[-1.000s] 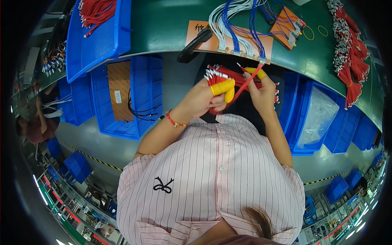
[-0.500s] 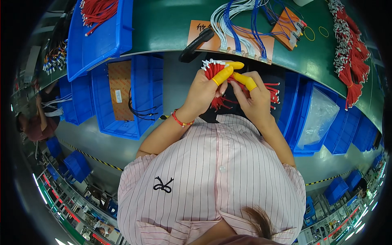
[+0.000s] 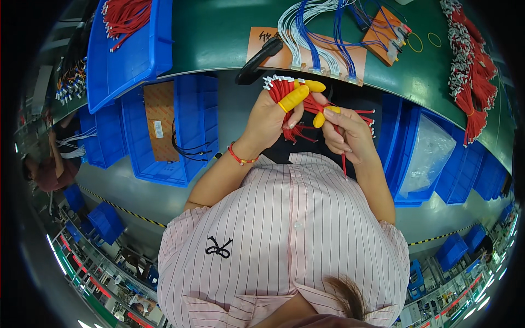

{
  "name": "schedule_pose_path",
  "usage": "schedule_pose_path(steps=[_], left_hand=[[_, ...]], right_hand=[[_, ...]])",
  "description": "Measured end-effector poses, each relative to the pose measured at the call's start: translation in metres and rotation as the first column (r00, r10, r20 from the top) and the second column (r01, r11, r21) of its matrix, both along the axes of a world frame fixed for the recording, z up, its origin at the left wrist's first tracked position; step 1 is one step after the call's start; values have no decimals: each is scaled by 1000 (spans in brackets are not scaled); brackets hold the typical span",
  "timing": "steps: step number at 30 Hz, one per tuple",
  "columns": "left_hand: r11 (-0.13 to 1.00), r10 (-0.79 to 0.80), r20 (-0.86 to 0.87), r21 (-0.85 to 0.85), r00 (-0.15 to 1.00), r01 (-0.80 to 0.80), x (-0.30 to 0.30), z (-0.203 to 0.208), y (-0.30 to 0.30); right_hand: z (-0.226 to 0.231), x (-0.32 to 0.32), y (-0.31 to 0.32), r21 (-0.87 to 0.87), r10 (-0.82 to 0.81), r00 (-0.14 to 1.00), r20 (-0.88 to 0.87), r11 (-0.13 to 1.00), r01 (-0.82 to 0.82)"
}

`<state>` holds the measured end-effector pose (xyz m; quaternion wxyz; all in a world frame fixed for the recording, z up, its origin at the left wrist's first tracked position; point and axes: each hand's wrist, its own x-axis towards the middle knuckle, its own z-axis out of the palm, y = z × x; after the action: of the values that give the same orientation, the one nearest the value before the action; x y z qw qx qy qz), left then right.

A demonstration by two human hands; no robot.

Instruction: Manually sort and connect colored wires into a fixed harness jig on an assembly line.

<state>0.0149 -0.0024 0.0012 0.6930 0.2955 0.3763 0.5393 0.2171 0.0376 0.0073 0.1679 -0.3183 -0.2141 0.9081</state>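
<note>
My left hand (image 3: 272,121) is closed round a bundle of red wires (image 3: 280,90) whose white connector ends stick out past the thumb. Yellow finger cots cover its thumb and forefinger. To its right, my right hand (image 3: 350,131) pinches red wire between thumb and a yellow-capped finger. One red strand (image 3: 344,164) hangs down from that hand toward my shirt. More red wires with pale ends spread out behind the right hand, over a dark surface at my lap, partly hidden by the hands.
Ahead lies a green table (image 3: 219,38) with an orange board (image 3: 350,57) holding white and blue wires, and a black curved handle (image 3: 260,61) at its edge. Bundles of red wires (image 3: 473,87) lie at right. A blue bin (image 3: 128,71) stands at left; more blue bins (image 3: 421,164) sit below the table.
My right hand has turned and drawn slightly right and down from the left hand. A red strand now hangs below it. The left hand keeps its hold on the bundle.
</note>
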Motion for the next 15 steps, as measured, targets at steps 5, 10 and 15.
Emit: schedule_pose_path(steps=[5, 10, 15], left_hand=[[979, 194, -52, -61, 980, -197, 4, -3, 1], [968, 234, -97, -75, 967, -241, 1, -6, 5], [958, 272, -100, -68, 957, -279, 3, -9, 7]], right_hand=[[-1, -5, -1, 142, -70, 972, 225, 989, 39], [-9, 26, 8, 305, -349, 909, 228, 912, 274], [-7, 34, 8, 364, -567, 823, 43, 776, 516]])
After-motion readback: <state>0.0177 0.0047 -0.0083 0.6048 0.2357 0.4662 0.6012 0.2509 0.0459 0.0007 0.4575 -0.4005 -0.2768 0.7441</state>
